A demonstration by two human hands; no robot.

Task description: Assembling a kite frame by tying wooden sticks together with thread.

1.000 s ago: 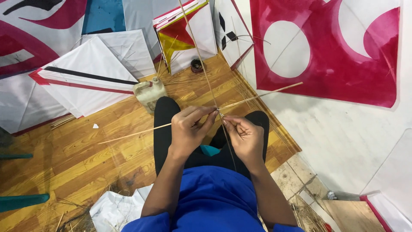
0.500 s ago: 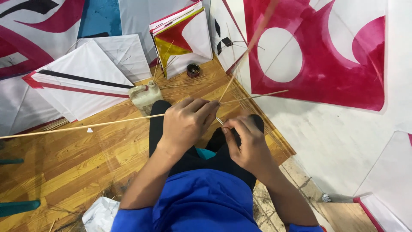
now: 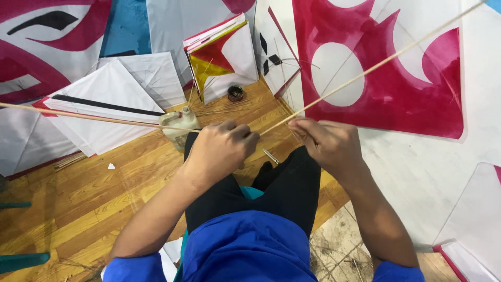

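While gripped, thin pale bamboo sticks [image 3: 365,73], crossing.

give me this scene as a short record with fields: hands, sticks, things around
left hand: left hand closed around a thin pale bamboo stick running out to the left
right hand: right hand pinching a second thin bamboo stick rising up to the right
near hands: whitish plastic bottle, small dark round pot on the wooden plank floor
surroundings: red and white paper kite

No packages, labels, signs or screens in view.
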